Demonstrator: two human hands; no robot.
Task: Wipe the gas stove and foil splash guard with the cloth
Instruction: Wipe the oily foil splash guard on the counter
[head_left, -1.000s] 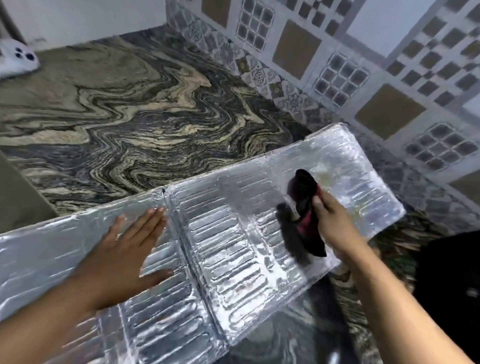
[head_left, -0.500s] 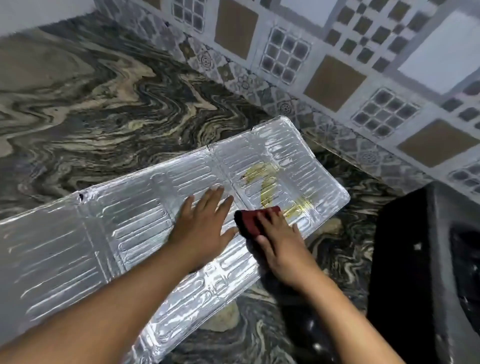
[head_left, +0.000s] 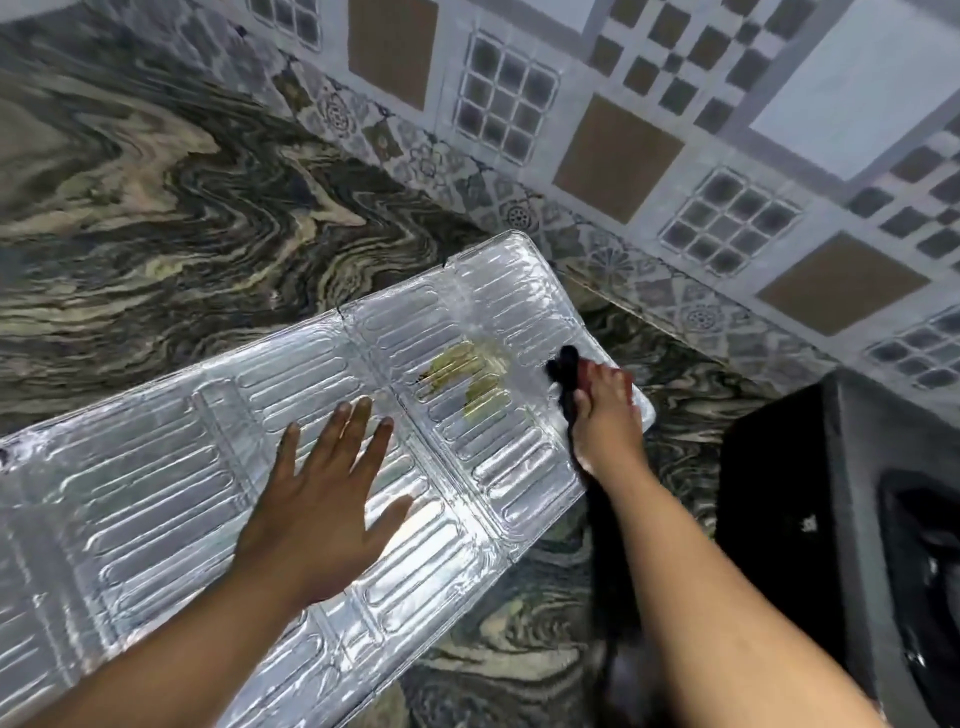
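No readable text, no labels, no brands, no numbers — nothing legible on any surface

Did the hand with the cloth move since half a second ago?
Yes. The right hand with the cloth slid away from the left hand, past the yellow stain, to the far right end of the foil splash guard.

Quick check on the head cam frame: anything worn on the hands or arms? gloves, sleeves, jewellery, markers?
Nothing worn. The left hand and right hand are bare, with no gloves, and no rings, watch or bands show. Both forearms are uncovered to the frame edge, with no sleeve in view and no tags or markers.
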